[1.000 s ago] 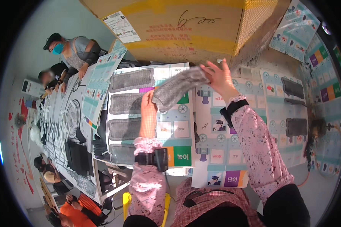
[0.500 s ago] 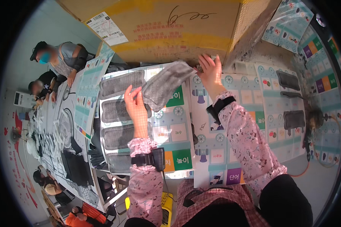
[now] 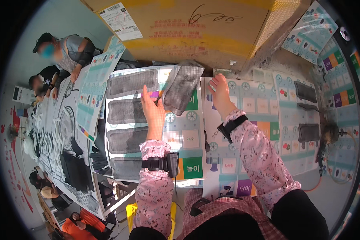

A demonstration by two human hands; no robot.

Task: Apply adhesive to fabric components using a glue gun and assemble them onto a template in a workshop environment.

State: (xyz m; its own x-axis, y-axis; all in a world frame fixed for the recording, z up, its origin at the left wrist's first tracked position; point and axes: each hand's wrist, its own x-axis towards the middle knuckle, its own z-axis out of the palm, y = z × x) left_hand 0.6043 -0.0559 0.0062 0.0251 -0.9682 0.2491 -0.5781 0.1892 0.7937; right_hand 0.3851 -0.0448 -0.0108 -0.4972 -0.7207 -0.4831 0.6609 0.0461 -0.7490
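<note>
Laying the grey fabric out neatly looks like the step here, and imo it's all about squaring it up. Use the big cardboard box (image 3: 188,24) as your reference. The loose grey piece (image 3: 183,88) is on the near side of the box, slanted, its top end close to the box's bottom edge. Can't tell if it's fully down on the printed sheet (image 3: 180,156) or partly propped up.

The left hand (image 3: 153,116) is farther out from the box, thumb and index spread apart, right by the loose piece; whether they touch, I can't tell. The right hand (image 3: 222,94) is nearer the box, over to the right, fingers loosely bent, pinching nothing, clear of the fabric.

What I'd do: turn the piece so its long side runs roughly parallel to the box's bottom edge, matching the column of grey pieces (image 3: 127,140) coming out from the box's left half. It looks limp, so take both ends lightly and smooth from the middle outward. Don't let the top end ride up against the box or it could fold. Also mind the left wrist strap (image 3: 156,163), could snag whatever's farthest from the box.
</note>
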